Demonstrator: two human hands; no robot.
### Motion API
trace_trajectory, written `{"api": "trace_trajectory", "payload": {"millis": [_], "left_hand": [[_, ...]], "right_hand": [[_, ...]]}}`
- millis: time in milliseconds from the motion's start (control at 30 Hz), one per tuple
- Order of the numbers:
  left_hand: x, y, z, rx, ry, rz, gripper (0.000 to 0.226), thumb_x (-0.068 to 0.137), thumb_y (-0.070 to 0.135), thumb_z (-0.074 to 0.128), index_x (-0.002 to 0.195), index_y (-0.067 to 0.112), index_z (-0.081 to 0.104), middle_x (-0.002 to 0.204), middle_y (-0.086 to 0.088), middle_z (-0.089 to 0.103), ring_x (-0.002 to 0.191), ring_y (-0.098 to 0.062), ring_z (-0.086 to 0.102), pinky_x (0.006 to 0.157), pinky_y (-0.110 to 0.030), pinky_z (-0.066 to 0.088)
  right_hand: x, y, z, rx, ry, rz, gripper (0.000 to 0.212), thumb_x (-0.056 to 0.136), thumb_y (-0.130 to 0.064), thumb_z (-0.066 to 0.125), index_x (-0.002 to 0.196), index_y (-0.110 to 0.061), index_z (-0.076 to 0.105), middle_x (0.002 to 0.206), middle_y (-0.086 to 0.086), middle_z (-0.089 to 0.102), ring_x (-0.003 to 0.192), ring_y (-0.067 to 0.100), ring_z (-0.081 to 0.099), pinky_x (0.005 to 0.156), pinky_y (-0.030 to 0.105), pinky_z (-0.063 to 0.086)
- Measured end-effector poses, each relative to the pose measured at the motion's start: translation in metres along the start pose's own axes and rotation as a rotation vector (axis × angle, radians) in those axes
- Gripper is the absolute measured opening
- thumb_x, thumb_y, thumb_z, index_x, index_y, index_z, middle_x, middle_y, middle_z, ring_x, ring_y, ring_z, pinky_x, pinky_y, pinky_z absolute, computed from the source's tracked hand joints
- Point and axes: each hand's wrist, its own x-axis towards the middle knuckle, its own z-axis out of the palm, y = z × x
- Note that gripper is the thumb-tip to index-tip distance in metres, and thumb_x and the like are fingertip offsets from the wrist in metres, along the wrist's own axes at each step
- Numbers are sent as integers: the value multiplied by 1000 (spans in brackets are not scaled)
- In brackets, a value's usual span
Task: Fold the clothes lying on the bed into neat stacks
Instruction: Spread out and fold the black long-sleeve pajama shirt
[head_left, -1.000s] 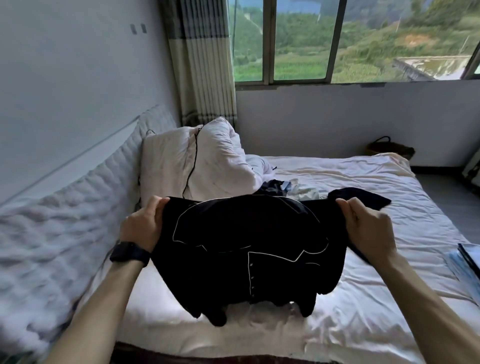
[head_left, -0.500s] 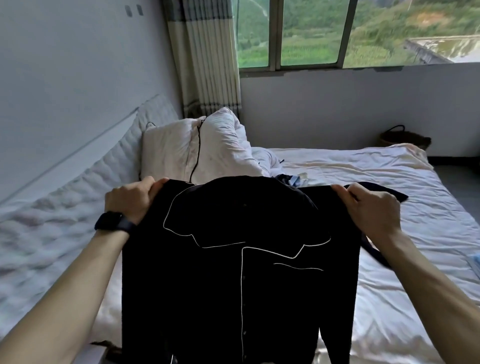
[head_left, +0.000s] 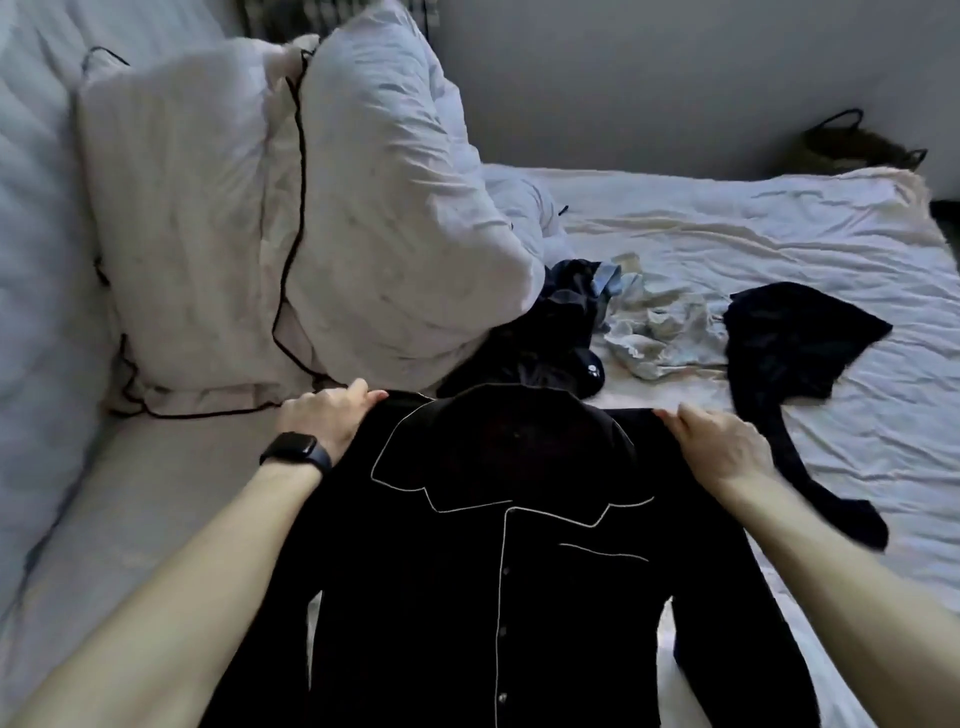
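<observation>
We have lowered the black white-piped button shirt (head_left: 519, 571) flat onto the white-sheeted bed (head_left: 779, 249), our left hand (head_left: 327, 415) and right hand (head_left: 717, 447) each gripping a shoulder.

Dim, grey light. The black button shirt with white trim (head_left: 467, 582) is one dark blob; picture edges bend and blur.

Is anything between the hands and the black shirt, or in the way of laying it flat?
Nothing visible. The left hand and right hand grip the black shirt at its shoulders. The dark garment pile lies just beyond its collar.
</observation>
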Motion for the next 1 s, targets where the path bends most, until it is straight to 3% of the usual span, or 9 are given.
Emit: {"api": "trace_trajectory", "payload": {"millis": [133, 200, 267, 367, 433, 533, 700, 867, 1000], "left_hand": [[69, 18, 95, -124, 0, 7, 44, 104, 51, 33, 115, 14, 55, 109, -16, 69, 98, -43, 66, 74, -43, 47], [94, 29, 139, -171, 12, -1, 38, 105, 41, 36, 126, 14, 52, 117, -20, 63, 104, -43, 61, 80, -47, 46], [99, 45, 180, -218, 26, -21, 44, 103, 38, 41, 140, 14, 45, 133, -21, 54, 116, -43, 52, 93, -52, 40], [50, 77, 237, -301, 31, 9, 49, 102, 39, 42, 148, 21, 41, 154, -14, 38, 139, -36, 36, 113, -58, 23], [-13, 95, 264, -383, 53, 51, 50, 101, 39, 42, 150, 27, 40, 161, -8, 29, 148, -29, 26, 117, -59, 15], [-129, 104, 291, -445, -90, 50, 56, 98, 45, 37, 153, 33, 35, 166, -3, 14, 153, -23, 12, 119, -61, 12], [-287, 73, 299, -419, -305, -179, 64, 94, 57, 32, 155, 38, 27, 167, -2, 10, 153, -24, 10, 117, -65, 14], [-345, 42, 289, -583, -196, -612, 75, 84, 57, 57, 146, 18, 40, 147, -18, 39, 129, -45, 43, 104, -64, 35], [-355, 32, 280, -769, -150, -839, 78, 78, 36, 82, 140, 17, 37, 132, -18, 48, 119, -40, 49, 96, -53, 43]], "right_hand": [[52, -14, 87, 168, -124, 229, 45, 105, -44, 42, 93, -4, 60, 111, 29, 64, 106, 42, 59, 80, 43, 40], [70, -23, 125, 292, -148, 301, 39, 104, -37, 50, 113, -1, 61, 125, 29, 59, 118, 41, 54, 94, 43, 39], [71, -27, 161, 346, -248, 319, 52, 102, -36, 54, 140, -2, 48, 147, 23, 47, 136, 36, 44, 109, 40, 33], [28, -28, 207, 299, -356, 276, 61, 100, -39, 55, 151, -9, 40, 159, 17, 34, 146, 33, 34, 119, 43, 27], [-28, -34, 228, 314, -279, 266, 58, 99, -38, 57, 147, -7, 46, 159, 18, 35, 147, 34, 31, 121, 43, 24], [-137, -51, 246, 348, -176, 307, 58, 95, -45, 56, 139, -7, 55, 154, 21, 41, 142, 36, 37, 118, 47, 31], [-299, -51, 242, 250, -376, 509, 62, 90, -45, 68, 144, -19, 51, 161, 16, 29, 148, 35, 27, 117, 51, 27], [-365, -16, 229, 440, -429, 914, 87, 88, -51, 69, 156, -21, 25, 164, 11, 18, 147, 40, 23, 116, 57, 26], [-374, 21, 228, 599, -459, 888, 78, 80, -47, 81, 140, -18, 40, 146, 12, 40, 126, 33, 50, 105, 49, 42]]}}
